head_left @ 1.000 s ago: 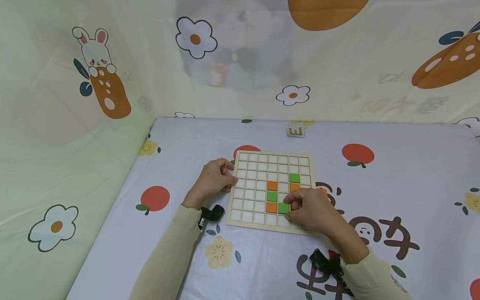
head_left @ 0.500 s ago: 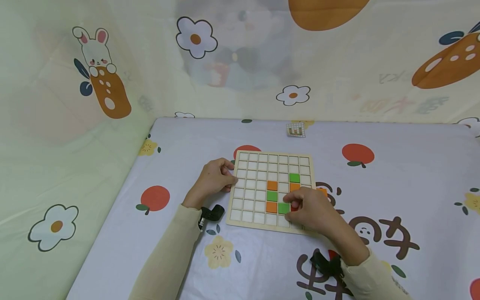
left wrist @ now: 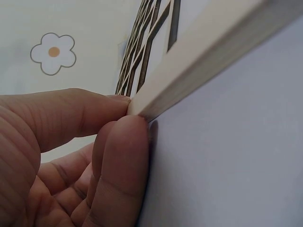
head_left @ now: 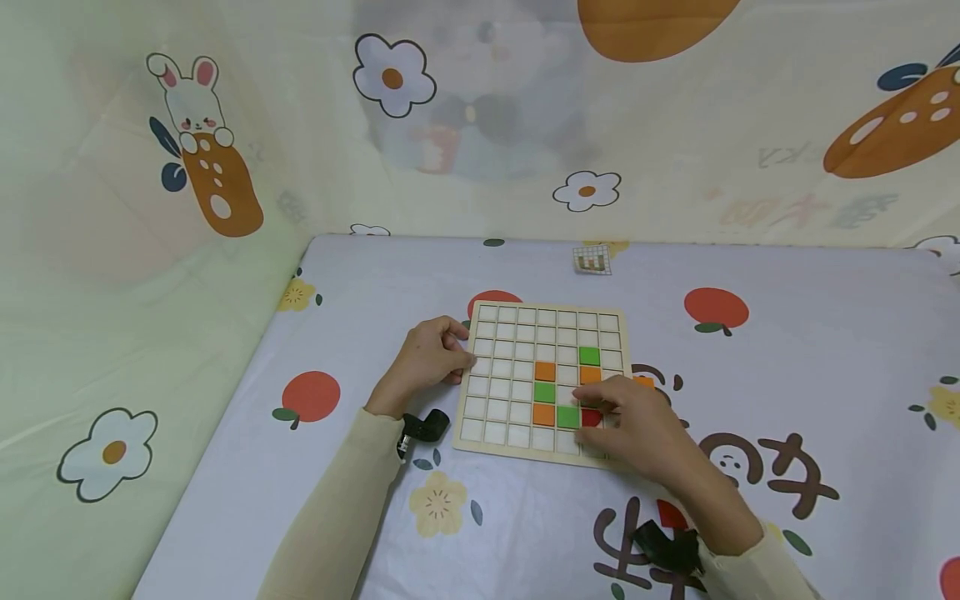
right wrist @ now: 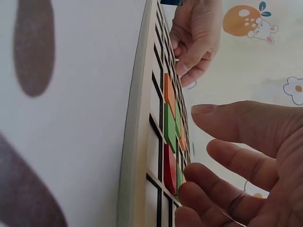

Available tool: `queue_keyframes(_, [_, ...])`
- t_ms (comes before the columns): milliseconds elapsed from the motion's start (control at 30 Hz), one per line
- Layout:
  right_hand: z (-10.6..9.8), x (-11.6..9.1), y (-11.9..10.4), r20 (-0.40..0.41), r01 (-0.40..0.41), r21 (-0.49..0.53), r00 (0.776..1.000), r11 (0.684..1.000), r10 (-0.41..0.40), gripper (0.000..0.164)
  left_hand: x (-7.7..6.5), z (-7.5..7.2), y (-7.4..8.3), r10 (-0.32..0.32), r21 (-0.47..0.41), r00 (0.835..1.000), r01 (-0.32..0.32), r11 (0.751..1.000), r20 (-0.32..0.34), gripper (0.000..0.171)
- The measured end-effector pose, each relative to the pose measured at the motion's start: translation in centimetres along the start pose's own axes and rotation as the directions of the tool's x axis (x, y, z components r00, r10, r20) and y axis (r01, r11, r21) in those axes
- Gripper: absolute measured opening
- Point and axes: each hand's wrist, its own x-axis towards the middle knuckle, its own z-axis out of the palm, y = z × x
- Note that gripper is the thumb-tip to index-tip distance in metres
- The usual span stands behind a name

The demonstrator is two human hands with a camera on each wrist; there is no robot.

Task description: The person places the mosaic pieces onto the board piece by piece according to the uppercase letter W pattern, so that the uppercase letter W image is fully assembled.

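Note:
A wooden grid board with white cells lies on the table, bearing several green and orange square tiles. My left hand pinches its left edge; in the left wrist view the thumb and a finger meet at the rim. My right hand hovers over the lower right of the board, thumb and fingers spread apart and holding nothing. Between them shows a red tile, right of a green tile. In the right wrist view the red tile sits slightly tilted in its cell. The hand hides nearby cells.
An orange tile shows past the board's right edge, partly behind the right hand. A small card with a grid pattern lies near the back of the table. Patterned cloth hangs behind and at the left.
My right hand has let go of the red tile, its fingers parting and drawing slightly right, so the tile shows more fully. The left hand and the board have not moved.

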Motion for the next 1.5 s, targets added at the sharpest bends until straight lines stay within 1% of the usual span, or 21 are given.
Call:
queue_keyframes(167, [-0.6,-0.8,0.5,-0.043,0.010,-0.009,0.999,1.000,-0.010,0.048,0.0,0.0,0.1,-0.007,-0.007,1.000,0.007,1.000,0.001,0.032])
queue_keyframes(300, [-1.3,-1.1,1.5,-0.089,0.019,-0.022,0.996,1.000,-0.020,0.053,0.1,0.0,0.2,-0.008,-0.002,1.000,0.008,1.000,-0.003,0.032])
queue_keyframes(467, [-2.4,-1.3,3.1,-0.153,-0.020,-0.087,0.988,0.996,0.007,0.062,0.1,0.0,0.1,-0.011,0.009,1.000,0.011,1.000,-0.008,0.033])
queue_keyframes(600, [-3.0,-1.4,4.3,-0.199,-0.047,-0.125,0.980,0.991,0.021,0.062,0.1,-0.1,0.0,-0.012,0.009,1.000,0.012,1.000,-0.006,0.033])
queue_keyframes(700, [-3.3,-1.4,5.1,-0.208,-0.050,-0.126,0.978,0.991,0.023,0.059,0.0,-0.1,0.0,-0.011,0.002,1.000,0.011,1.000,-0.002,0.033])
queue_keyframes(867, [-3.4,-1.3,6.0,-0.172,-0.092,-0.101,0.982,0.991,0.073,0.057,0.0,-0.1,-0.1,-0.010,-0.010,1.000,0.010,1.000,0.001,0.033])
queue_keyframes(1000, [-3.2,-1.1,6.5,-0.155,-0.142,-0.083,0.980,0.986,0.128,0.056,-0.1,0.0,-0.1,-0.006,-0.014,1.000,0.006,1.000,0.003,0.033])
queue_keyframes(1100, [-3.2,-1.1,6.7,-0.142,-0.162,-0.073,0.978,0.984,0.151,0.055,-0.1,0.0,-0.1,-0.006,-0.017,1.000,0.006,1.000,0.002,0.033])
queue_keyframes(1300, [-3.6,-1.2,6.9,-0.090,-0.187,-0.075,0.979,0.979,0.180,0.056,0.0,0.1,0.0,-0.007,-0.023,1.000,0.007,1.000,0.005,0.033])
queue_keyframes(1500, [-4.4,-1.8,7.0,-0.020,-0.173,-0.084,0.985,0.981,0.172,0.050,0.0,0.0,0.1,-0.007,-0.024,1.000,0.007,1.000,0.008,0.033])
